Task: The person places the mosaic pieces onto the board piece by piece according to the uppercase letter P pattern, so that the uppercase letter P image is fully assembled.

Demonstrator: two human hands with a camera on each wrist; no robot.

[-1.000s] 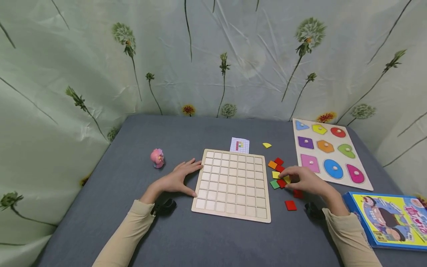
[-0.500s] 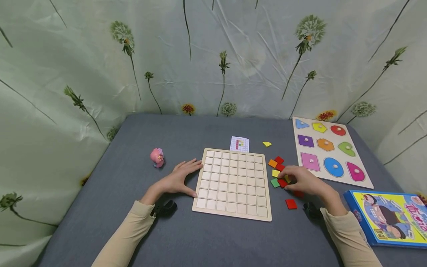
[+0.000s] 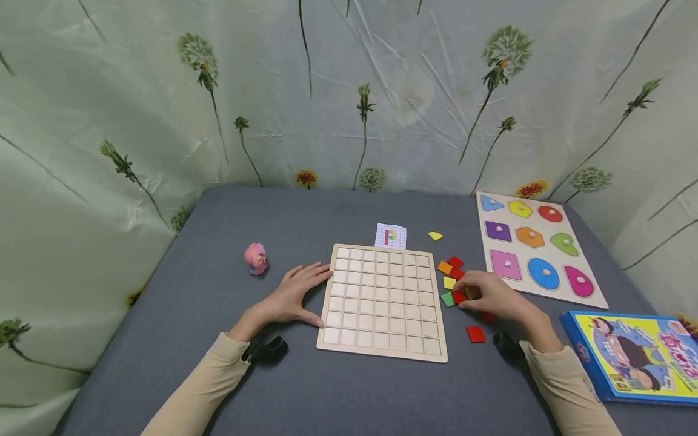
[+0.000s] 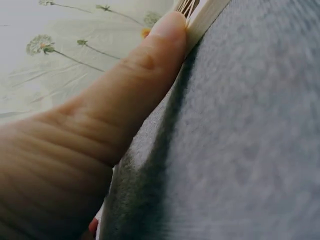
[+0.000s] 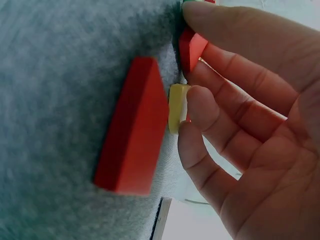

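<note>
- The right hand (image 3: 498, 298) curls its grip over the loose coloured square tiles (image 3: 451, 281) on the grey worktop (image 3: 338, 393), fingertips (image 5: 200, 97) pinching a small yellow wooden tile (image 5: 176, 107); a red tile (image 5: 135, 150) lies just beside it
- The pale wooden grid board (image 3: 382, 301) lies to that hand's left, nearer the left hand (image 3: 289, 295); its flat, relaxed grip holds nothing, thumb (image 4: 150, 60) against the board's edge

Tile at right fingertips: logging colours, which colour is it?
Yellow tile, clearest in the right wrist view.

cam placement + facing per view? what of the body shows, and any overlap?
Head: worn high, looks forward and down at the grid board; both sleeved arms show.
Left wrist: low on the cloth, faces the left hand, thumb against the board edge.
Right wrist: low, faces the right hand touching a yellow tile and red tiles.
Shared: head and left wrist both show the board.
</note>
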